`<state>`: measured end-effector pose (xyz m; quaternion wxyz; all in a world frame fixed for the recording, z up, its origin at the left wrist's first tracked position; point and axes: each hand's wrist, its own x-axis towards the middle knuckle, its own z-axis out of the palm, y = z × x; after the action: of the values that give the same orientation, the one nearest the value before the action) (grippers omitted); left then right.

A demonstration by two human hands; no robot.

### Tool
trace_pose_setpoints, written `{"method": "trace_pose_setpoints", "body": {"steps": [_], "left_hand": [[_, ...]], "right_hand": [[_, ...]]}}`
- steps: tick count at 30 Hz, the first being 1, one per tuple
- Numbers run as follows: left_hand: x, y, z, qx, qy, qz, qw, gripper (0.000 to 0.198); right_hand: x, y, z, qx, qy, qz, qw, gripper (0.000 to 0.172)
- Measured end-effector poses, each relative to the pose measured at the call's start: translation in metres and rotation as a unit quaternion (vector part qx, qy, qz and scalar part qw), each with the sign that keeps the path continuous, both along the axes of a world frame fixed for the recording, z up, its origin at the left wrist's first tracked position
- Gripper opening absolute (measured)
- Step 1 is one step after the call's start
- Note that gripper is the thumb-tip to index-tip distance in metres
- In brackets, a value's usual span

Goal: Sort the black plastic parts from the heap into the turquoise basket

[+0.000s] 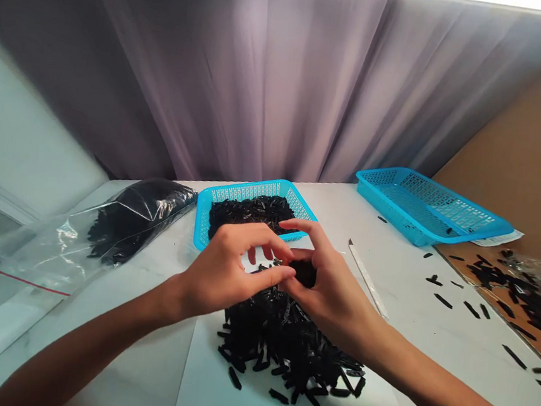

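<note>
My left hand (234,260) and my right hand (328,272) meet above a heap of small black strips (281,338) on a white sheet (199,375). The left thumb and forefinger are pinched together at the right fingertips; anything between them is too small to make out. Curled fingers of the right hand enclose a dark clump (304,273), which looks like more of the black strips. Just behind the hands, a blue plastic basket (201,222) holds many similar strips.
A clear zip bag (68,244) with black pieces lies at left. Another blue basket (385,204) stands at back right. A white craft knife (368,279) lies right of the hands. Loose strips (443,301) and a brown board (478,274) are at right; a curtain (282,83) hangs behind.
</note>
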<state>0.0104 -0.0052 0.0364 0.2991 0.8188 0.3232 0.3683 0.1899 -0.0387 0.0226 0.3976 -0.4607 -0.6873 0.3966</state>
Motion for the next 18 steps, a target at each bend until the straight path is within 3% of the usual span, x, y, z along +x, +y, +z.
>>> {"method": "trace_pose_setpoints", "body": {"steps": [4,7,9,12,15,18], "left_hand": [[0.004,-0.007,-0.005,0.051,0.017,-0.037,0.998,0.01],[0.002,-0.002,-0.01,0.06,0.046,-0.053,0.996,0.01],[0.001,0.003,-0.013,0.044,0.067,-0.038,0.996,0.013],[-0.001,0.008,-0.015,0.01,0.083,0.002,0.996,0.019],[0.002,0.006,-0.021,0.06,0.087,0.007,0.994,0.03],[0.008,-0.005,-0.039,0.148,0.095,0.01,0.984,0.068]], "right_hand": [[-0.005,0.0,-0.007,-0.009,0.018,0.044,0.999,0.06],[-0.005,0.007,-0.016,-0.085,0.113,0.078,0.987,0.044],[-0.003,0.013,-0.023,-0.15,0.177,0.075,0.97,0.03],[0.001,0.021,-0.03,-0.239,0.246,0.063,0.937,0.02],[0.0,0.023,-0.033,-0.361,0.372,0.045,0.854,0.011],[-0.007,0.016,-0.036,-0.448,0.492,-0.002,0.746,0.015]]}}
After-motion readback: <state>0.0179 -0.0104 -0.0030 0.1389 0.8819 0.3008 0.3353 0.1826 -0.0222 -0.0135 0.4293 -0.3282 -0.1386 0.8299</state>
